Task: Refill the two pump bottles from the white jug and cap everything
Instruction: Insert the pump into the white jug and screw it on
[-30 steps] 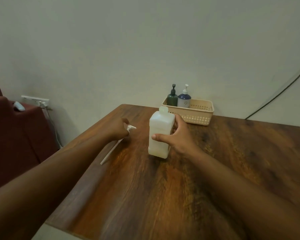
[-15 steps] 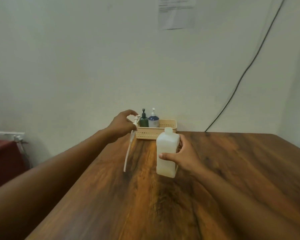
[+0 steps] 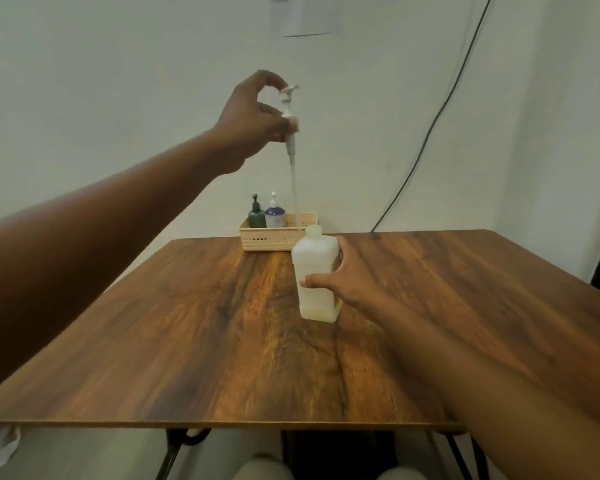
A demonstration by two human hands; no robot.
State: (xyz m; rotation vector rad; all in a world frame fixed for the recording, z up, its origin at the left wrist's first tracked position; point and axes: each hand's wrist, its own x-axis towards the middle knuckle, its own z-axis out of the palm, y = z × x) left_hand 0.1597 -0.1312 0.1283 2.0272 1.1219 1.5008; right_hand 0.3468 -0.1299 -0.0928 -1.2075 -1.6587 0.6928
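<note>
Wooden table [image 3: 222,341]: white jug [image 3: 315,277], gripped by right hand [image 3: 352,275]. Left hand [image 3: 253,121] pinches white pump [image 3: 290,133], tube hanging to jug's mouth. Far edge: basket [image 3: 274,239] holding green bottle [image 3: 256,216], blue bottle [image 3: 275,214].

No legible text, brand or number can be made out. A sheet of paper [image 3: 303,13] is fixed to the wall at twelve o'clock; its printed lines are too blurred to be read. A pale mark is borne on the blue pump bottle [image 3: 275,216] in the basket, but it cannot be deciphered.
</note>
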